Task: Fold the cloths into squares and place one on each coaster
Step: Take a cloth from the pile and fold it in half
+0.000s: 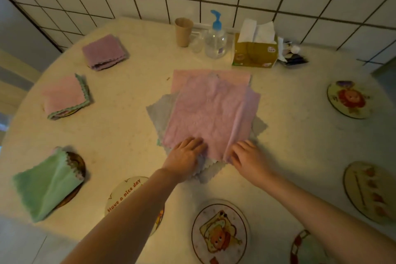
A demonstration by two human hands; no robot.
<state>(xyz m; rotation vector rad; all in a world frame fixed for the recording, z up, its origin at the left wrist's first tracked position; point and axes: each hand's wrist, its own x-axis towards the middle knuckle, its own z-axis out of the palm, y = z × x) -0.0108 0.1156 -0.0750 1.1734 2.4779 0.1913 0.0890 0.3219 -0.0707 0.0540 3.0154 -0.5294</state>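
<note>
A pile of unfolded cloths lies mid-table, with a pink cloth (205,111) on top and grey cloths (159,111) under it. My left hand (185,154) lies flat on the pink cloth's near edge. My right hand (246,156) pinches that cloth's near right corner. Folded cloths sit on coasters at the left: a purple one (105,51), a pink one (64,96) and a green one (47,182). Bare coasters lie near me (219,231), under my left arm (126,195), at the right (349,99), (370,191) and at the bottom right edge (300,246).
At the back of the round table (300,130) stand a brown paper cup (183,31), a clear pump bottle (215,38), a tissue box (255,49) and a small tray of oddments (292,55). A tiled wall rises behind them.
</note>
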